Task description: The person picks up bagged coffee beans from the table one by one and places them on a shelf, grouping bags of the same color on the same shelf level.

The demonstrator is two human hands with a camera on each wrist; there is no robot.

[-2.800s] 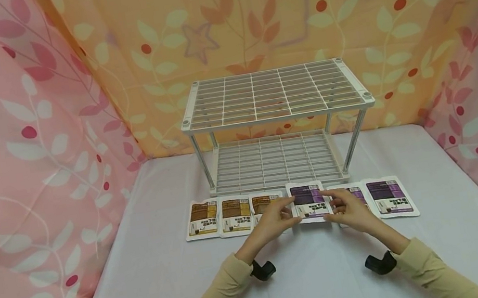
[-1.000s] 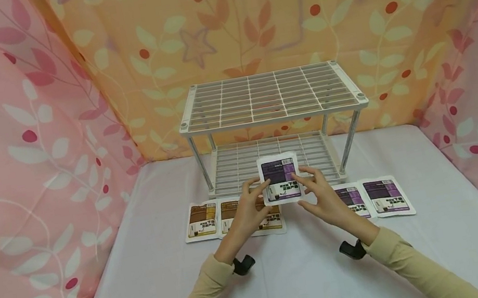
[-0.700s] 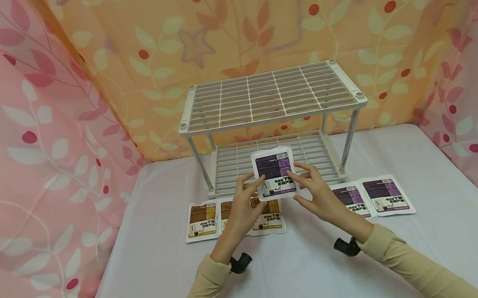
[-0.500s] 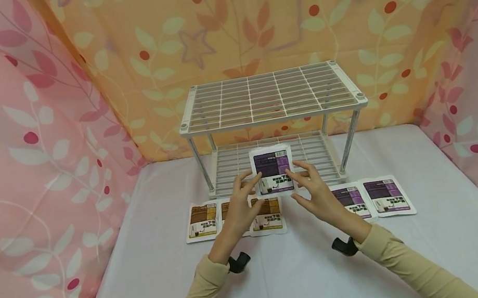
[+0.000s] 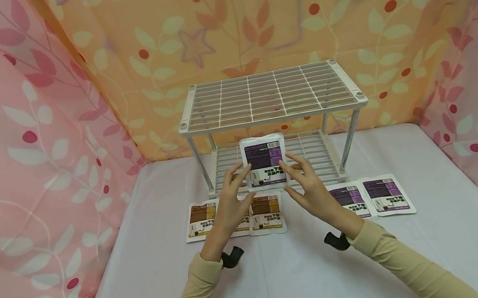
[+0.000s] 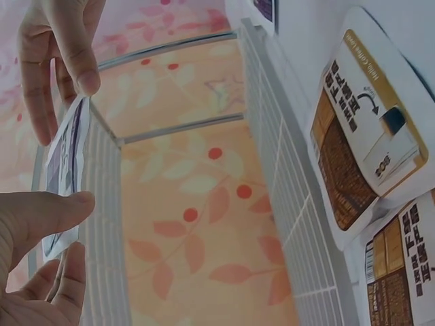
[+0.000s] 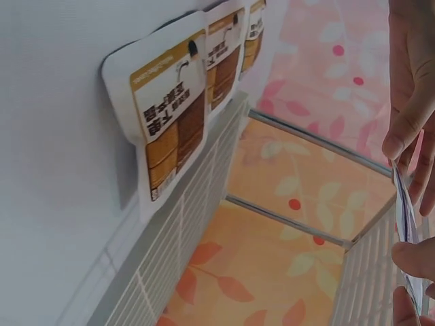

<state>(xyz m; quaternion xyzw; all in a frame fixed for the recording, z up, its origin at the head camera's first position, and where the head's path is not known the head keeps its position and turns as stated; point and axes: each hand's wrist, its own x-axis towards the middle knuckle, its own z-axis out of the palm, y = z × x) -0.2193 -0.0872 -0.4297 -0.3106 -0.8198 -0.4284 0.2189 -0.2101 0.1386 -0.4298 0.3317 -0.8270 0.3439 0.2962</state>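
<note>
Purple-labelled pouch [image 5: 264,162] held upright in front of the rack's [image 5: 272,115] lower shelf, pinched at 9 o'clock by left hand [image 5: 230,208] and 3 o'clock by right hand [image 5: 313,193]. Looks light, thin, floppy and slick; best gripped by side seams. 5 more pouches flat on the table [image 5: 289,277].

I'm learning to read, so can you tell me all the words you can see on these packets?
"Hello Coffee", perhaps one more word: gold strip of the brown packet, left wrist view.
Big dark characters on that packet: too blurred to read.
The purple packet, held by the left hand and right hand: print too small to read.
</note>
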